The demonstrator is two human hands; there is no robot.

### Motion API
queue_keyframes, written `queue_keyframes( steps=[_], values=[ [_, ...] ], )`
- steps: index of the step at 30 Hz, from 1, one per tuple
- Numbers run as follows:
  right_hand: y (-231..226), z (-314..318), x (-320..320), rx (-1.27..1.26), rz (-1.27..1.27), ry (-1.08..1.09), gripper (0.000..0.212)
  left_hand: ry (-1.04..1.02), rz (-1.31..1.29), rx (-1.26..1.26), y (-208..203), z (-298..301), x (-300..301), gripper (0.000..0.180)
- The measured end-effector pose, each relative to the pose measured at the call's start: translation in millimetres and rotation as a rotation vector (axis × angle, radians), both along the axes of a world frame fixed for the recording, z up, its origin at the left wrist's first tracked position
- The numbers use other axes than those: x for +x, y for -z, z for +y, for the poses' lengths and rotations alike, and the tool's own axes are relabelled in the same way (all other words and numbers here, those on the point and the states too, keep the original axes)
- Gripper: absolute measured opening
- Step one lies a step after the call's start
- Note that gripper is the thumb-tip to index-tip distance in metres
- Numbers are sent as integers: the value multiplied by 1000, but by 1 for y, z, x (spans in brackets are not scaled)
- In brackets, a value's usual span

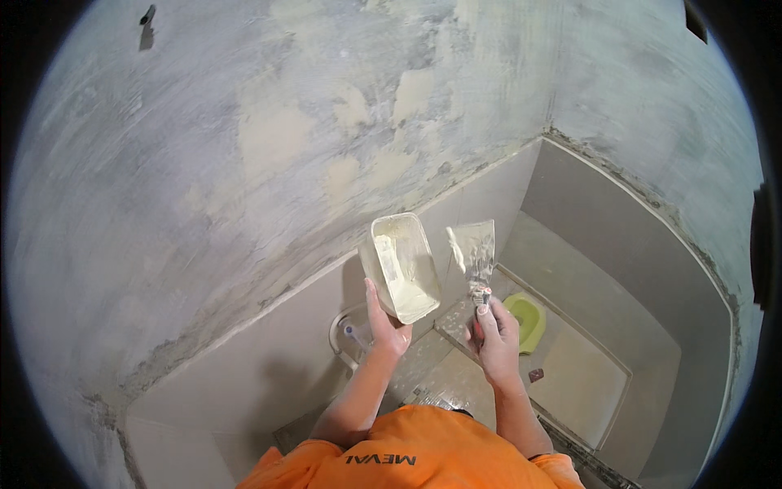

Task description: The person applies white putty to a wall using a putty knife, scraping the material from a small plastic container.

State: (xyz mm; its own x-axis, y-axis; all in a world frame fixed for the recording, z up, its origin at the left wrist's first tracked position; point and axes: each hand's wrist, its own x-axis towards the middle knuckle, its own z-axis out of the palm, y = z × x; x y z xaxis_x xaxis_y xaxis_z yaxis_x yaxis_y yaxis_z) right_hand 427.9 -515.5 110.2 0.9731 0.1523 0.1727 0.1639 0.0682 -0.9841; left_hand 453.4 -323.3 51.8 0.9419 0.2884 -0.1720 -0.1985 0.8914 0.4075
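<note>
My left hand [386, 323] grips a cream-coloured rectangular tub [420, 306] from below, its thumb up along the near left side. Pale wet plaster [393, 259] lies inside and smears the tub's walls. To the right of the tub, my right hand [496, 336] is closed round the handle of a putty knife [479, 248], whose wide blade points up and away. A ridge of pale plaster clings to the blade's left edge, and smears cover its face. Blade and tub are apart. The fingers under the tub are mostly hidden.
Ahead rises a grey wall [195, 138] with patchy cream plaster. Below it runs a tiled lower wall [269, 342] with a rough top edge, meeting another at the right corner. A white pipe [340, 342] stands at the left; a yellow-green squat pan [528, 324] is in the floor.
</note>
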Motion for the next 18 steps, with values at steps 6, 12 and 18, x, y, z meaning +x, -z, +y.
queue_keyframes(
  steps=[6, 12, 18],
  values=[
    [12, 30, -18, -753, -535, -2, 55, -57, -58, -21, -11, 20, -18, 70],
    [26, 12, -37, -716, -514, -103, 54, -148, -35, 16, -25, 31, -23, 73],
    [-1, -43, -35, -840, -389, -181, 45, -216, -52, -56, -29, 43, -12, 70]
  ],
)
